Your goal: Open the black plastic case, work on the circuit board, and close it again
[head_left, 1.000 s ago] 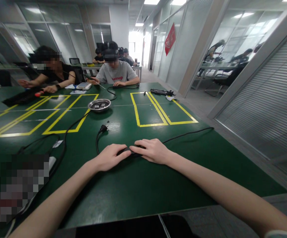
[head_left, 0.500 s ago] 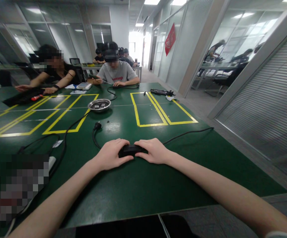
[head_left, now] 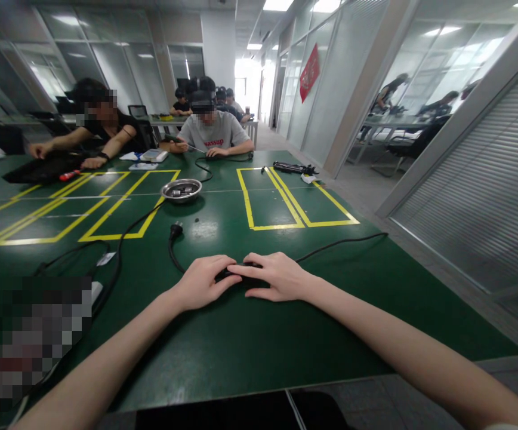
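Observation:
A black power adapter (head_left: 254, 282) lies on the green table in front of me, mostly covered by my fingers. My left hand (head_left: 207, 280) is closed around its left end. Over the other end, my right hand (head_left: 281, 277) grips it, with the index finger stretched across the top toward my left fingertips and the thumb along the near side. A short cord with a black plug (head_left: 176, 229) curves out beyond my left hand. On the right, a thin black cable (head_left: 342, 242) runs from the adapter toward the table's right edge.
A metal bowl (head_left: 181, 190) with small metal parts stands farther back. Yellow tape outlines (head_left: 277, 227) mark the table (head_left: 259, 352). A folded black tripod (head_left: 295, 168) lies at the far right. Two people sit across; one holds a screwdriver (head_left: 191, 145). Black cables and a blurred-out item lie left.
My right index finger has stretched over the adapter's top, which showed between my hands half a second ago. The plug has swung left from its place one second ago.

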`<state>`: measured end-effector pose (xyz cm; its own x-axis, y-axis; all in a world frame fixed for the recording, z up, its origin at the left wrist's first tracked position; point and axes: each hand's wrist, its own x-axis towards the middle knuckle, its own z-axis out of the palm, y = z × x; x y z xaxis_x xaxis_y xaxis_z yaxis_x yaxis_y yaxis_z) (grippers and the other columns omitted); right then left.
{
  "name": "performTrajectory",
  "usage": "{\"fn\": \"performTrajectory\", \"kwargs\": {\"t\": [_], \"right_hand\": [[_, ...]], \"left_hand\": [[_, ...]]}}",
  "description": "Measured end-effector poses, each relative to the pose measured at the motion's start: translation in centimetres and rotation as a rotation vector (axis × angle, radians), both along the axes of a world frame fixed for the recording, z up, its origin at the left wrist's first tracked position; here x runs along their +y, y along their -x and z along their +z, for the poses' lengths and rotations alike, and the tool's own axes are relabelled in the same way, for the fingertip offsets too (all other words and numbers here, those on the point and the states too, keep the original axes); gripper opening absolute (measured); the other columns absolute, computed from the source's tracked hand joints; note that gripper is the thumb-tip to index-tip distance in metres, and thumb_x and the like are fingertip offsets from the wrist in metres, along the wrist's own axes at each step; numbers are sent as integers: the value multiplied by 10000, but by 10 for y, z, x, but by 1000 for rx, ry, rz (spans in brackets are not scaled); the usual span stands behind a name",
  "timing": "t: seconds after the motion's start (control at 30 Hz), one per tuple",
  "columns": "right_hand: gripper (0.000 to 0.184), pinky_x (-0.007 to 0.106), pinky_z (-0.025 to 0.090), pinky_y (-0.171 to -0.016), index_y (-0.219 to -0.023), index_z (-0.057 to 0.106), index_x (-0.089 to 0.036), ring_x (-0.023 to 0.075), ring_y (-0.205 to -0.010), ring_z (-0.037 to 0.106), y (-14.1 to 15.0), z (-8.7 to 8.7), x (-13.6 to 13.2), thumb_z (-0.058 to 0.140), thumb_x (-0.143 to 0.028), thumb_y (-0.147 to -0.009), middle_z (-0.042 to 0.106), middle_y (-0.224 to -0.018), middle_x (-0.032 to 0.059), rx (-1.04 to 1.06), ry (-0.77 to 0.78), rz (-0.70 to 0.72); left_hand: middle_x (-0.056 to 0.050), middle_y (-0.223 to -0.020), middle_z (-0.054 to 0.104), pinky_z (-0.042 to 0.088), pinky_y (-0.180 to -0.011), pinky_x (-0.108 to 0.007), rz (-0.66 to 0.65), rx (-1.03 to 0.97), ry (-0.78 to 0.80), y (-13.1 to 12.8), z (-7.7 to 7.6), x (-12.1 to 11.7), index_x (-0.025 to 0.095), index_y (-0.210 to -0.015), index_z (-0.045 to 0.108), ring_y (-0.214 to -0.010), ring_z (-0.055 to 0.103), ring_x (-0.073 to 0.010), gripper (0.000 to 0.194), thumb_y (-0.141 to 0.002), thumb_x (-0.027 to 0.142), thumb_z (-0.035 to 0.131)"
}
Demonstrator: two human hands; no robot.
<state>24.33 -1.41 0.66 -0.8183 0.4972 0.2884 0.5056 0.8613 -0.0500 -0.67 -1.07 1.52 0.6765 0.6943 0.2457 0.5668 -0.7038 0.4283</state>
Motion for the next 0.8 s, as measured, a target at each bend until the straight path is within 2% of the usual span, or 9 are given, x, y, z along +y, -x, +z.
{"fn": "performTrajectory", "kwargs": {"t": [0.1, 0.17, 0.27, 0.33, 0.43, 0.57, 0.67, 0.8], "right_hand": [[552, 283, 519, -652, -1588, 414, -311, 185, -818, 668, 1, 1, 0, 513, -419, -1055, 619, -1226, 108, -99, -62, -1], [570, 293, 534, -661, -1602, 394, -306, 188, -798, 666, -1, -2, 4, 507, -420, -1055, 618, -1196, 106, -92, -54, -42], [588, 337, 570, -738, -1603, 390, -284, 227, -858, 691, -13, -6, 18, 516, -411, -1042, 634, -1207, 112, 64, -10, -216], [583, 388, 581, -843, -1588, 406, -256, 281, -1005, 695, -27, -6, 31, 513, -393, -1031, 647, -1258, 129, 259, 7, -368], [577, 454, 536, -1006, -1576, 407, -202, 313, -1232, 626, -51, -1, 49, 445, -374, -1027, 620, -1393, 161, 543, -20, -589], [607, 462, 446, -1128, -1582, 367, -135, 301, -1425, 486, -79, 7, 63, 340, -390, -1032, 529, -1531, 182, 700, -92, -901], [623, 428, 458, -1111, -1581, 366, -138, 297, -1405, 507, -96, 4, 70, 356, -407, -1018, 522, -1541, 179, 702, -89, -991], [596, 468, 514, -1015, -1536, 470, -194, 349, -1234, 629, -116, -9, 78, 459, -419, -985, 650, -1388, 166, 488, 85, -1165]], "left_hand": [[-54, -940, 743, 527, -781, -310, -6, -13, 7, 0, -2, 2, 195, -1065, 717, -827, 680, -203, 318, -1036, 452, 532], [-87, -1078, 750, 539, -909, -380, 2, -23, -65, 1, -3, 4, 206, -1218, 696, -975, 682, -245, 336, -1023, 444, 560], [-153, -1439, 613, 419, -1144, -538, 28, -59, -256, 4, -2, 6, 226, -1486, 528, -1318, 556, -333, 527, -998, 412, 600], [-162, -1565, 500, 357, -1204, -569, 21, -62, -322, 5, -2, 7, 233, -1538, 468, -1434, 460, -350, 567, -1004, 379, 591], [-148, -1595, 474, 386, -1205, -556, -42, -22, -274, 6, -5, 7, 246, -1513, 502, -1462, 448, -335, 517, -1012, 343, 587], [-143, -1592, 488, 410, -1192, -557, -94, 69, -128, 4, -15, 9, 252, -1461, 569, -1466, 458, -328, 494, -993, 397, 636], [-137, -1587, 502, 382, -1206, -557, -83, 119, -56, 4, -20, 10, 256, -1449, 589, -1477, 451, -316, 494, -997, 450, 630], [-130, -1577, 519, 377, -1209, -539, -79, 120, -35, 6, -22, 12, 259, -1441, 600, -1464, 470, -304, 487, -1004, 475, 615]]}}
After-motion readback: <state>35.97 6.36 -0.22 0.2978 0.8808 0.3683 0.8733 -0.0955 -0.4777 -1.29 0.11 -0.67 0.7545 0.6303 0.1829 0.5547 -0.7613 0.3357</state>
